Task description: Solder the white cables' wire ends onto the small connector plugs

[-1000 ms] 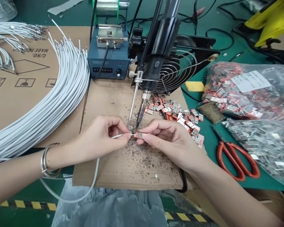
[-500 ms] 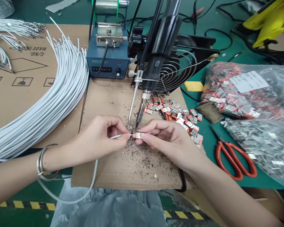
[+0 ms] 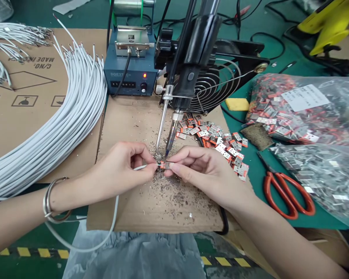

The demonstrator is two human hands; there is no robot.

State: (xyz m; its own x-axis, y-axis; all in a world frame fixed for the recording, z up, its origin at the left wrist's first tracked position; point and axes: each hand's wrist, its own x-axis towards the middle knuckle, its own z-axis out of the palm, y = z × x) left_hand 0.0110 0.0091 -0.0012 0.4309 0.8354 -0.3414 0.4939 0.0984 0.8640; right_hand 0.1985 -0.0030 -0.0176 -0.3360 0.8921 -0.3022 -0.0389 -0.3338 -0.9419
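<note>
My left hand (image 3: 130, 164) pinches a white cable (image 3: 115, 209) close to its stripped end, and the cable loops down past the board's front edge. Between thumb and forefinger, my right hand (image 3: 200, 170) grips a small USB connector (image 3: 164, 165) with an orange-red insert. The cable's wire ends meet the connector's back end. Right above this joint is the tip of a stand-mounted soldering iron (image 3: 172, 135), beside the bent solder feed tube (image 3: 161, 126). Whether the tip touches the connector I cannot tell.
Loose USB connectors (image 3: 221, 145) lie right of the iron, before a black fan (image 3: 215, 85). A blue solder feeder (image 3: 130, 77) stands behind. White cables (image 3: 78, 108) lie left. Orange-handled scissors (image 3: 287, 195) and bags of connectors (image 3: 279, 112) and metal shells (image 3: 320, 178) sit right.
The connector has turned in my fingers and shows more of its orange insert, its wire end still under the iron tip. The feeder's red light has lit up. The view has shifted slightly.
</note>
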